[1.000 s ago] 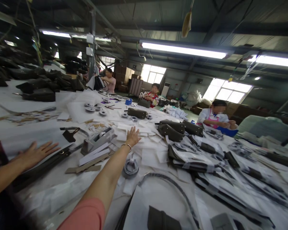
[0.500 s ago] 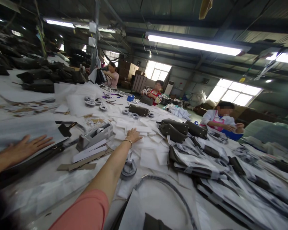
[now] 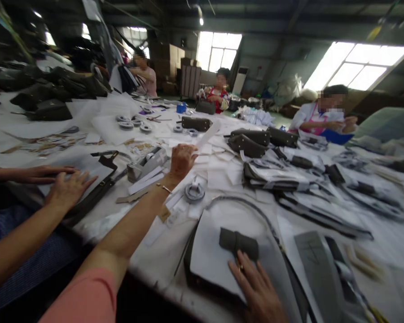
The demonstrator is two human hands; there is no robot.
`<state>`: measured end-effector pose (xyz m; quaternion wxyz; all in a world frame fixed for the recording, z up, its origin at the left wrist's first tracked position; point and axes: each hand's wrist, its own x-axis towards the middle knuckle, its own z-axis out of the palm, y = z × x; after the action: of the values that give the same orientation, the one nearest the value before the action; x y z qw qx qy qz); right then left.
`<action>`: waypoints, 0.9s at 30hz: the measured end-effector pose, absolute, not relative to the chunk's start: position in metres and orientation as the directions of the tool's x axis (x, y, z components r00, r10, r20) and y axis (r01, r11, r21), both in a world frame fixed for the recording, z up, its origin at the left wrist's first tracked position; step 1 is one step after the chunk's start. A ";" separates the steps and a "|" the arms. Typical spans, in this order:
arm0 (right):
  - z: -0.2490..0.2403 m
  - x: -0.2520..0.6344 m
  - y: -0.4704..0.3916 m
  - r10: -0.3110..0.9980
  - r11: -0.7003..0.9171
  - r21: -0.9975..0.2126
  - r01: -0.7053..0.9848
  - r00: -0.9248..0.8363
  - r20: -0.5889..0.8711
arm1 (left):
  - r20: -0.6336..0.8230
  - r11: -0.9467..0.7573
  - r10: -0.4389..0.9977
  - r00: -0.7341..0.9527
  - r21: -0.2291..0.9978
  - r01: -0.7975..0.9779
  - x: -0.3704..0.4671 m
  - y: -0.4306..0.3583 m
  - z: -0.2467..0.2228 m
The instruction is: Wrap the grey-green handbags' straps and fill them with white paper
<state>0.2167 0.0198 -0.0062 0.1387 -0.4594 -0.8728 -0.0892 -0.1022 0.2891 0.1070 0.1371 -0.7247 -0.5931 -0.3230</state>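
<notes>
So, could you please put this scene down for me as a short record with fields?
Setting: workshop table strewn with bag parts and paper
Left hand: grip shut on a white strip, lifted off the table
Right hand: flat and open, fingertips at a dark folded piece on a white sheet
Near left hand: tape dispenser, tape roll
Co-worker's hands: flat on a dark strap at the left
Further off: dark bags; three people seated

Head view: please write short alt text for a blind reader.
The left hand holds a paper strip above a cluttered table; the right hand lies flat on a wrapped bag. Co-workers sit across the table.
</notes>
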 end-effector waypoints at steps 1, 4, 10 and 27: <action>-0.001 0.216 0.020 0.798 0.555 0.013 0.832 -0.537 0.273 | 0.730 -0.345 0.674 0.118 0.169 0.923 -0.105 0.264 0.107; 0.021 0.213 0.025 0.854 0.517 -0.088 0.851 -0.506 0.121 | 0.856 -0.607 0.444 0.266 0.070 0.791 -0.110 0.180 0.105; 0.059 0.221 0.051 0.810 0.551 -0.310 0.775 -0.586 -0.026 | 0.648 -0.899 0.269 0.713 -0.096 0.426 -0.085 0.029 0.084; 0.096 0.226 0.077 0.659 0.573 -0.417 0.706 -0.699 -0.278 | 0.643 -0.894 0.355 0.679 0.021 0.448 -0.046 -0.044 0.038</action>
<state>0.2260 0.0769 0.0961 -0.0461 -0.3853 -0.8856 0.2552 -0.0461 -0.0440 0.0377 0.0692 -0.9136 -0.2198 -0.3351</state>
